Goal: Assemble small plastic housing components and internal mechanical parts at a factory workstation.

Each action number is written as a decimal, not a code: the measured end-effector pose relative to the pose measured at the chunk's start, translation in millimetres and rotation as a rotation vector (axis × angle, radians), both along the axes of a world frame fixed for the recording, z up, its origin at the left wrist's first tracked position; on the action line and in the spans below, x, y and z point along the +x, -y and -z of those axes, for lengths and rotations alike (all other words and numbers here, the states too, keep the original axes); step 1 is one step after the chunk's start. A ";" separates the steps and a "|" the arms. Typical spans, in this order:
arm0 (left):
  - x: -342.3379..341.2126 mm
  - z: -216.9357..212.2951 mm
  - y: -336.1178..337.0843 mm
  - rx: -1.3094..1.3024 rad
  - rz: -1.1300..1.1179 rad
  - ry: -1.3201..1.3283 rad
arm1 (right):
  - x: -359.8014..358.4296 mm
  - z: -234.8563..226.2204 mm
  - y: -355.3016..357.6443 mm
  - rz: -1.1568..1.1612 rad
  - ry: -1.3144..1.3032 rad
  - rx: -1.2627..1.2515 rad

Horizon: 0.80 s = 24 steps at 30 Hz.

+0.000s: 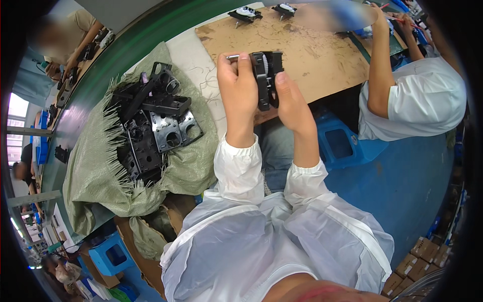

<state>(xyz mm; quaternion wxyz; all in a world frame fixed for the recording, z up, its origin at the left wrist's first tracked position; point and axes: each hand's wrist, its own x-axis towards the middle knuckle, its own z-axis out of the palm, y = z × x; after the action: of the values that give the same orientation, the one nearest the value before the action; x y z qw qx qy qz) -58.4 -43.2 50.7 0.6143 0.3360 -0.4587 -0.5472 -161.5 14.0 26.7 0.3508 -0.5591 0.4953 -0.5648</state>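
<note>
Between my two hands, above the near edge of the brown board, is a black plastic mechanism with a pale toothed gear in it. My left hand grips its left side, thumb up along the edge. A short shiny metal rod sticks out by the left fingertips; whether it belongs to the mechanism I cannot tell. My right hand is closed on the right side, with the thumb against the black casing. Most fingers of both hands are hidden behind the part.
To the left, a green woven sack lies open with several black plastic frames in it. On the far side of the brown board stand two black-and-white assemblies. A co-worker in white sits at right, beside a blue stool.
</note>
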 end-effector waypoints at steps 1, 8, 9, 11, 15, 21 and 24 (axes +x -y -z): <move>-1.7 3.9 2.4 -0.012 -0.014 0.022 | -0.5 -0.7 0.8 0.030 -0.023 -0.017; -2.9 1.8 -6.3 -0.084 -0.185 0.242 | 0.4 -2.1 -7.1 0.108 -0.271 -0.056; 2.6 5.0 -4.8 -0.050 -0.172 0.198 | 8.9 -5.8 -4.2 0.087 -0.148 -0.072; 3.4 1.7 -6.7 0.031 -0.095 0.055 | 13.1 -12.5 -4.1 0.069 -0.061 -0.034; 1.4 4.5 -1.3 0.046 0.161 -0.103 | 12.6 7.2 7.9 0.093 0.259 -0.090; 6.6 -4.5 -6.7 -0.141 0.324 0.237 | 1.7 -1.5 11.2 0.056 0.633 -0.153; 4.5 -5.5 -8.4 -0.131 0.289 0.324 | -3.9 -4.6 6.9 0.000 0.670 -0.263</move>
<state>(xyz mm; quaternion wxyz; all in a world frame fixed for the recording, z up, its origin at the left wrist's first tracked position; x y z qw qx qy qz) -53.8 -34.9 56.2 0.4682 0.3096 -0.6291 -0.5377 -165.4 7.1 31.3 0.4186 -0.3833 0.2762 -0.7756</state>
